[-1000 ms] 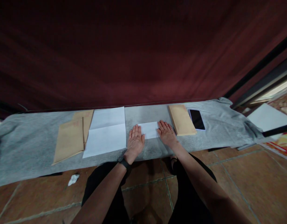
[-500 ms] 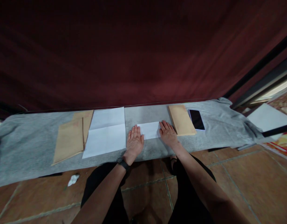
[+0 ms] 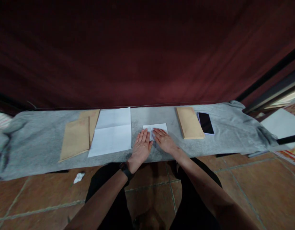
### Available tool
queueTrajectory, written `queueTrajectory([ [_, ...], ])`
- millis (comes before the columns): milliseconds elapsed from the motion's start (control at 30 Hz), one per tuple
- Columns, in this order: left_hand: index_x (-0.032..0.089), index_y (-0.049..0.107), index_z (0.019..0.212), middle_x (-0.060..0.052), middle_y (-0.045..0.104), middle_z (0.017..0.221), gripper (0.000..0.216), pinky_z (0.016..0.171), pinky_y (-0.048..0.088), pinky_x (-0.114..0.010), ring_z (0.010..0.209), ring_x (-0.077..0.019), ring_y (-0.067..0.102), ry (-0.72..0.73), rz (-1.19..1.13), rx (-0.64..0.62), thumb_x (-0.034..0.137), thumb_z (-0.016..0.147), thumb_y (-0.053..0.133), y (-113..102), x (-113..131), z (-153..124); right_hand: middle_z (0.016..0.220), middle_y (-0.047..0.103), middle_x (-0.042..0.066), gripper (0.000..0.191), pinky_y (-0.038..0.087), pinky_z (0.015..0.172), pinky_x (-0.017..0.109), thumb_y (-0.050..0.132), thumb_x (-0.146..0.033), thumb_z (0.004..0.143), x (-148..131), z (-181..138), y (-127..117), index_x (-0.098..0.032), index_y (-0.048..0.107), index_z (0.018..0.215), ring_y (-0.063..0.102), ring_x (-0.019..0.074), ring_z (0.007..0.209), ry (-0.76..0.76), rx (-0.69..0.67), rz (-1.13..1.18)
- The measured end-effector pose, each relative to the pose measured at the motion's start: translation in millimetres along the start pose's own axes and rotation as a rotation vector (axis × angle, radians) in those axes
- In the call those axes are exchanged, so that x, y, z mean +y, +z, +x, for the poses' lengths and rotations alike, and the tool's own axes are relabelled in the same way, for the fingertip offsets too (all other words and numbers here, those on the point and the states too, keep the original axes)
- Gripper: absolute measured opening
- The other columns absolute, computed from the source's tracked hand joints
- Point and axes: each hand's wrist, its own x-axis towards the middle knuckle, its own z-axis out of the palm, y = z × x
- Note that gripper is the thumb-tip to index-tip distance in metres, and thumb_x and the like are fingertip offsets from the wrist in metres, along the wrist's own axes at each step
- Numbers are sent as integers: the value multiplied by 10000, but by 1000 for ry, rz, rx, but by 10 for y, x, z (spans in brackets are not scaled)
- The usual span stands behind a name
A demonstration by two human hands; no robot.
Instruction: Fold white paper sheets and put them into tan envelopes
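Note:
A small folded white paper (image 3: 162, 126) lies flat on the grey cloth in front of me. My left hand (image 3: 142, 145) rests flat on its left end, fingers stretched out, with a dark watch on the wrist. Flat across the paper's middle and right part lies my right hand (image 3: 163, 140), its fingers stretched out and pointing left. The paper's near edge is partly hidden under both hands. Left of it lies a large white sheet (image 3: 111, 137) with a crease across its middle.
Brown envelopes (image 3: 75, 137) lie left of the sheet. To the right are a stack of brown envelopes (image 3: 190, 123) and a phone (image 3: 206, 123). Grey cloth (image 3: 42, 134) covers the narrow bench before a dark red curtain (image 3: 147, 64). Crumpled tissue (image 3: 79, 177) lies on the tiled floor.
My right hand has slid left along the small paper, from its right end to close beside my left hand. The left hand stays at the left end. The view has shifted slightly.

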Motion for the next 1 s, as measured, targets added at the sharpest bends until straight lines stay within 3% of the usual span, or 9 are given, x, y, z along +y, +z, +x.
queueTrajectory([
  [133, 32, 409, 1488, -198, 388, 1578, 597, 1240, 257, -453, 1514, -274, 270, 124, -40, -32, 411, 1029, 361, 3, 124, -242, 1519, 508, 62, 467, 315, 1228, 413, 305, -311, 1061, -20, 55, -5, -195, 519, 1459, 426, 169, 1432, -53, -28, 85],
  [233, -7, 439, 1449, -245, 459, 1516, 620, 1235, 254, -471, 1490, -296, 325, 140, -50, -36, 436, 1015, 411, 43, 178, -334, 1508, 521, 57, 473, 281, 1238, 431, 293, -365, 1071, -109, 90, 17, -196, 564, 1421, 420, 179, 1437, -108, -83, 117],
  [600, -15, 472, 1404, -271, 471, 1495, 607, 1216, 283, -512, 1473, -327, 353, 153, -52, 21, 439, 1001, 463, 134, 188, -332, 1601, 377, 16, 510, 195, 1253, 459, 232, -392, 1074, -248, 400, 125, -235, 494, 1481, 317, 208, 1496, -31, -136, 9],
  [767, -6, 497, 1382, -264, 489, 1484, 575, 1215, 299, -504, 1461, -322, 379, 169, -65, 55, 424, 1001, 463, 124, 175, -334, 1613, 354, 45, 543, 183, 1256, 452, 208, -409, 1077, -224, 546, 156, -187, 446, 1512, 310, 221, 1499, 8, -128, -16],
  [1000, 1, 477, 1407, -255, 476, 1500, 586, 1209, 311, -494, 1459, -321, 381, 161, -86, 61, 421, 999, 468, 136, 163, -322, 1619, 336, 83, 566, 195, 1257, 438, 216, -422, 1073, -215, 462, 148, -152, 398, 1536, 274, 215, 1514, 22, -61, -22],
])
